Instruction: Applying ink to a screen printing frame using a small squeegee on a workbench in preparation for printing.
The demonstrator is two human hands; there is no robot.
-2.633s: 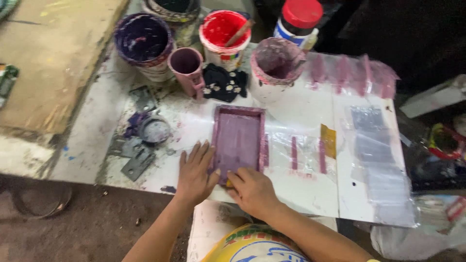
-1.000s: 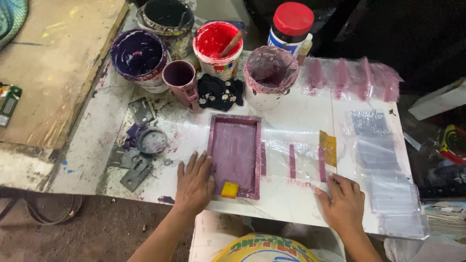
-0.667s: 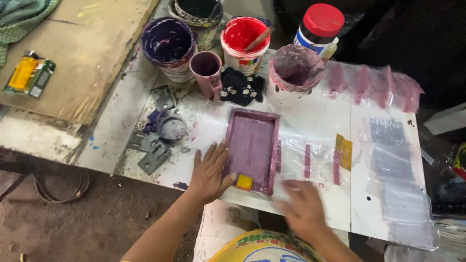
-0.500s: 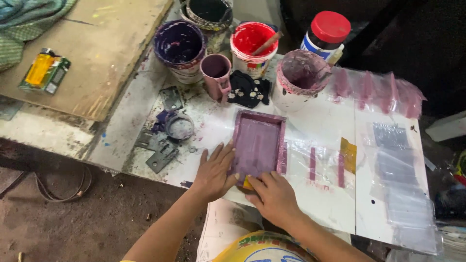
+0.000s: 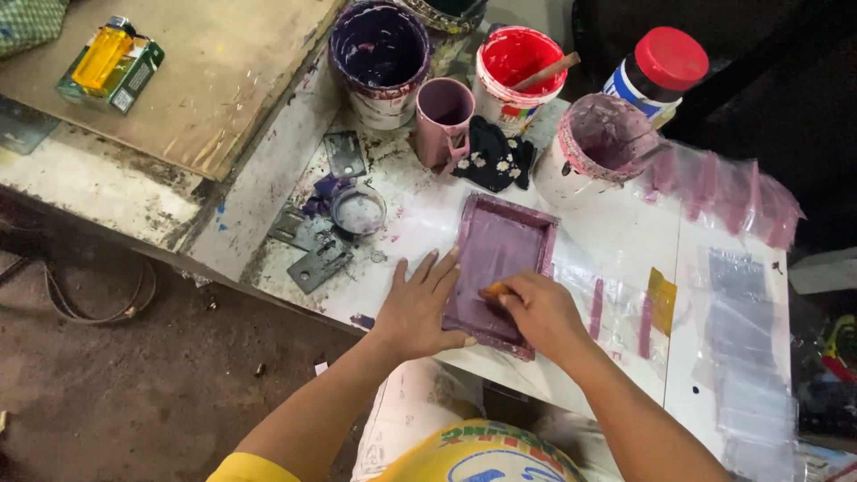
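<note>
A small purple-stained printing frame [image 5: 502, 250] lies flat on the white worktop [image 5: 616, 241]. My left hand [image 5: 420, 303] rests flat with fingers spread on the frame's left edge and near corner. My right hand [image 5: 539, 312] is closed on a small yellow squeegee [image 5: 494, 289], pressing it onto the screen at the frame's near end. Clear plastic bags with purple stripes [image 5: 616, 308] lie just right of the frame.
Behind the frame stand a purple paint bucket [image 5: 382, 49], a pink mug [image 5: 444, 116], a red paint tub [image 5: 516, 67] with a stick, a purple-smeared tub [image 5: 600, 143] and a red-lidded jar [image 5: 661, 71]. Metal plates [image 5: 312, 254] and a small lid lie left. A wooden board [image 5: 205, 80] holds a lighter pack.
My right hand left the frame, reached to the bags on the right, then came back and took the yellow squeegee on the screen. My left hand stayed on the frame.
</note>
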